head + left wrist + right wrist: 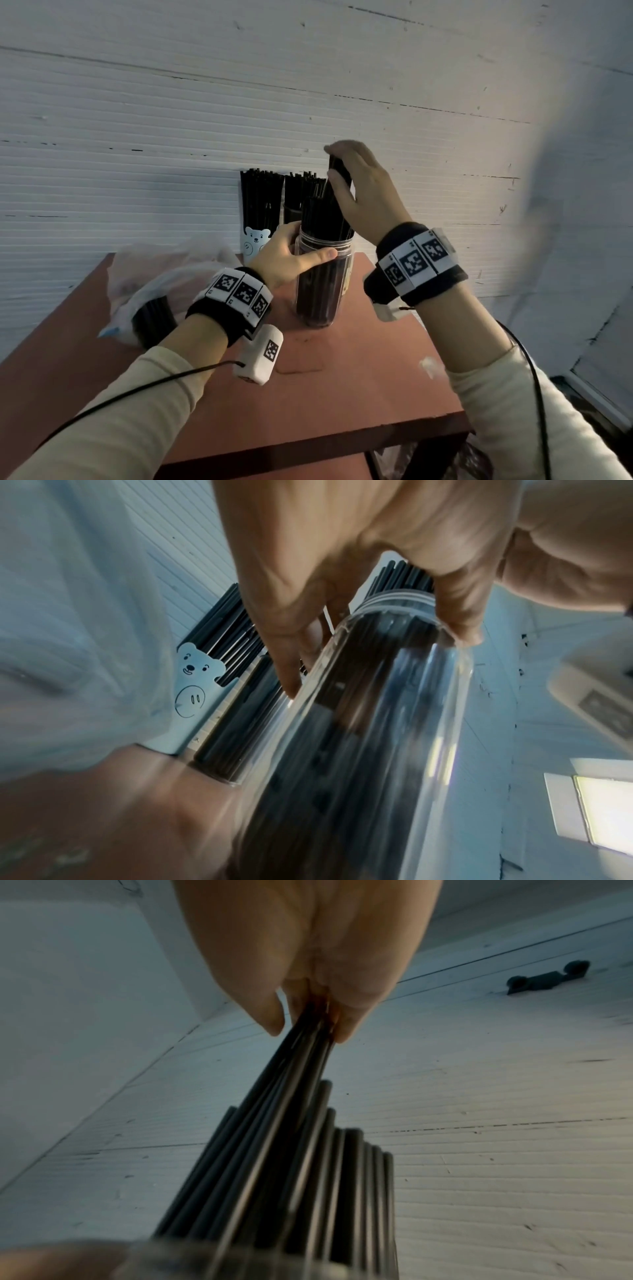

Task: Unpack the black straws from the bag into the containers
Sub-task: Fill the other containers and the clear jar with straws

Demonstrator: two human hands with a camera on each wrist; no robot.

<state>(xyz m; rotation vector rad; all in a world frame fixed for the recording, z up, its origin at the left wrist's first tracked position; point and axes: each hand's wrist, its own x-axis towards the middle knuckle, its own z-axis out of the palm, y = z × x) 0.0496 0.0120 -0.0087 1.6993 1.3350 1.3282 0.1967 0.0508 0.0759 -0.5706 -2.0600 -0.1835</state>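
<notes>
While the left hand [284, 255] grips the clear jar [323, 281] upright on the bench [359, 370], the right hand [363, 192] pinches a bunch of straws [337, 192] half inside it; the bag [150, 284] lies left.

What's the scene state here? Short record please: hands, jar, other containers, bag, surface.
left hand: grips the clear jar near its rim
right hand: pinches the tops of a bunch of black straws that stand higher than the rest in the jar
clear jar: upright on the table, dense with straws
bear cup: behind the jar, by the wall, full of straws
third container: beside the bear cup, also holds straws
bag: on the table, left, straws still inside
</notes>
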